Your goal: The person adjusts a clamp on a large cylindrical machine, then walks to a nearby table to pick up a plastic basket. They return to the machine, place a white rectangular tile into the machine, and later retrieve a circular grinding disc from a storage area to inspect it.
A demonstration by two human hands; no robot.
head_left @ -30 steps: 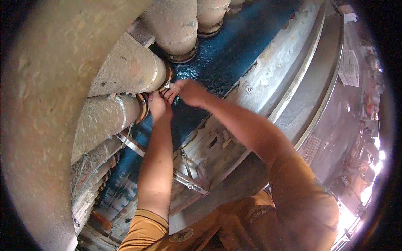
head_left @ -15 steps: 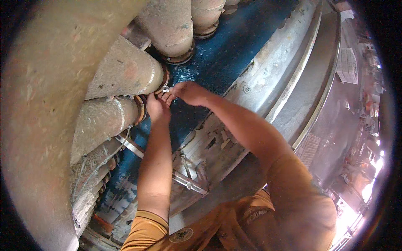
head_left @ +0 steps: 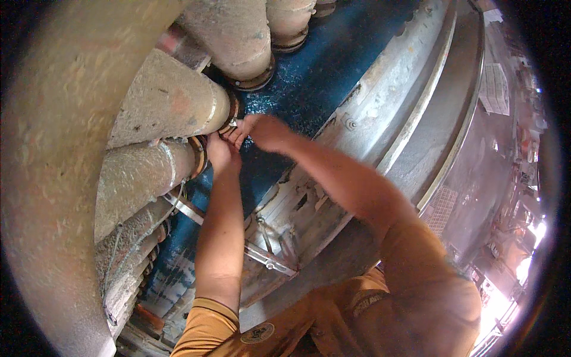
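Observation:
Both my hands meet at the flanged end of a dusty, tapered beige cylinder [head_left: 178, 104]. My right hand [head_left: 264, 131] is closed, its fingertips pinching a small shiny metal piece [head_left: 233, 123] at the rusty-brown flange ring [head_left: 235, 107]. Just below and to the left, my left hand [head_left: 222, 152] has its fingers curled up against the same rim, touching the right fingers. Whatever the left fingers grip is hidden. A second beige cylinder [head_left: 148, 169] with a similar ring [head_left: 200, 156] lies beside my left hand.
A blue surface [head_left: 321, 71] runs beneath the cylinders. Beside it curve a worn grey metal edge [head_left: 363, 113] and a trough. A slotted metal bar [head_left: 270, 262] crosses under my left forearm. A large beige curved body [head_left: 53, 178] fills the left side.
The small shiny metal piece sits a little closer to the flange ring and is more covered by my right fingers. Both hands stay at the rim, and the view has shifted slightly.

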